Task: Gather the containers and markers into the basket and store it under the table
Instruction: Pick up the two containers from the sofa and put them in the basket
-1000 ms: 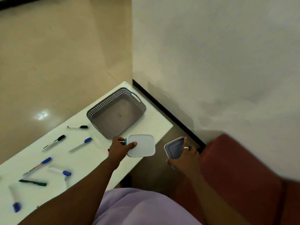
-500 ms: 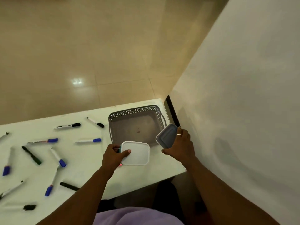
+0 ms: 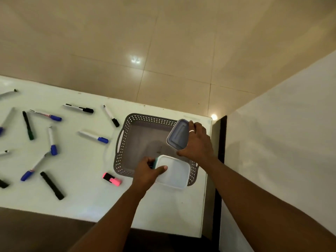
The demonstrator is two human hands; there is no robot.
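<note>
Two hands' fingers clamped on containers: left hand point(image 3: 145, 172) white-lidded container point(image 3: 172, 171), right hand point(image 3: 197, 142) grey-lidded container point(image 3: 178, 134), over basket point(image 3: 127, 135) rim.

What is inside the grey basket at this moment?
The basket shows only its bare grey floor. Two containers, the white and the blue, held above it, cover its near and right parts.

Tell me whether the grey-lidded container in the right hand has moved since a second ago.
Yes. The grey-lidded container, held in the right hand, was off the table's end before; now it is over the basket's far right corner.
</note>
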